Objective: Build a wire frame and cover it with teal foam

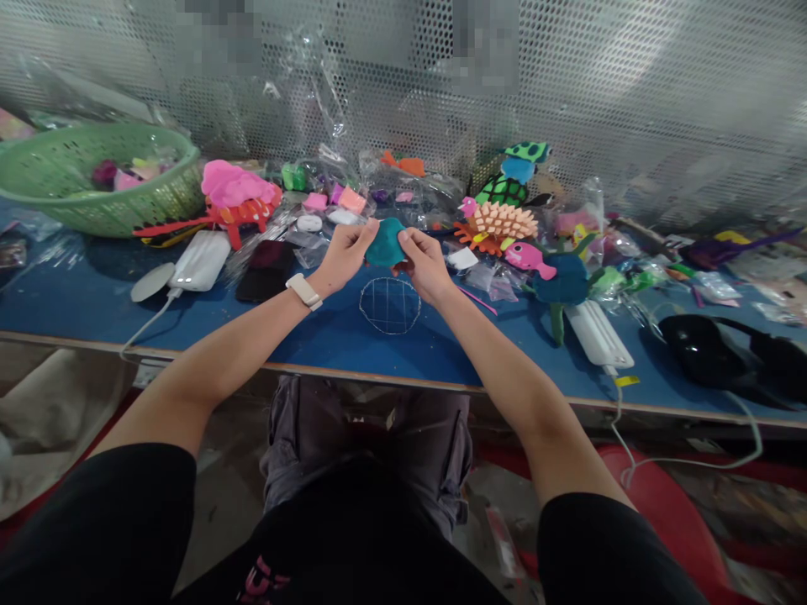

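A flat, rounded teal piece (386, 244) is held up above the blue table by both hands. My left hand (345, 255) pinches its left edge between thumb and fingers. At its right edge, my right hand (424, 262) grips it the same way. Just below the hands, a round wire frame with crossing wires (389, 306) lies flat on the table. A thin pink stick (477, 301) rests to the right of the frame, partly behind my right wrist.
Left are a green basket (182, 189), a white power bank (200, 260) and a dark phone (268, 270). Colourful clay animals, among them a pink fish (528, 257), stand right of centre. Farther right lie another power bank (596, 334) and a black glossy object (699, 349).
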`<state>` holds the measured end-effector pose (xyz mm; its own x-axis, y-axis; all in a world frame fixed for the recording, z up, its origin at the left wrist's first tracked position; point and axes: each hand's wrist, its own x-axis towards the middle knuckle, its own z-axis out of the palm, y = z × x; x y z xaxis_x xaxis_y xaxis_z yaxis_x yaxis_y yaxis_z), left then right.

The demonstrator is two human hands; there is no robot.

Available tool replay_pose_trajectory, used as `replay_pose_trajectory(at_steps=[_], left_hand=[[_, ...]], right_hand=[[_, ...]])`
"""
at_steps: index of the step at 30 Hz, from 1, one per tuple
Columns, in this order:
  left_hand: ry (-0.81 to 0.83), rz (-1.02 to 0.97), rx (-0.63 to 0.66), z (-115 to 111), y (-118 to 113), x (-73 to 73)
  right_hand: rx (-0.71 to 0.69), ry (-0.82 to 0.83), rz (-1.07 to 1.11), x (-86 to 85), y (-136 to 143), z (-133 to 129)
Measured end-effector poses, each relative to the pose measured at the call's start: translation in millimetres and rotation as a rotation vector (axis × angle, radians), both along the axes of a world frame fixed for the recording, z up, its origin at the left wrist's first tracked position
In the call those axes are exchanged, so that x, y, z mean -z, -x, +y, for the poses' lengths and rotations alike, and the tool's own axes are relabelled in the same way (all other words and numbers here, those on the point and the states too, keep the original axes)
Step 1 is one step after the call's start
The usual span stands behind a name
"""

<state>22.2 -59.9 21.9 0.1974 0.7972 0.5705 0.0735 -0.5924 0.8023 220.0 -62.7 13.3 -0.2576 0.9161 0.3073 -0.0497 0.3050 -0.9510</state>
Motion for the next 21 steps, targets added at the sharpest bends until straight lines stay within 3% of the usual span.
replay_pose_trajectory(at_steps=[6, 9, 21], left_hand=[[0.087, 0.05, 0.164, 1, 1, 0.2], [0.071, 0.046, 0.204, 3, -1, 3.2], [0.002, 0.068, 0.039, 9, 4, 4.2]], right_hand=[[0.158, -0.01, 0.065, -1.7, -1, 1], [0.165, -0.014, 0.088, -3.6, 0, 1], [0.142, -0.107, -0.002, -4.4, -1, -1]])
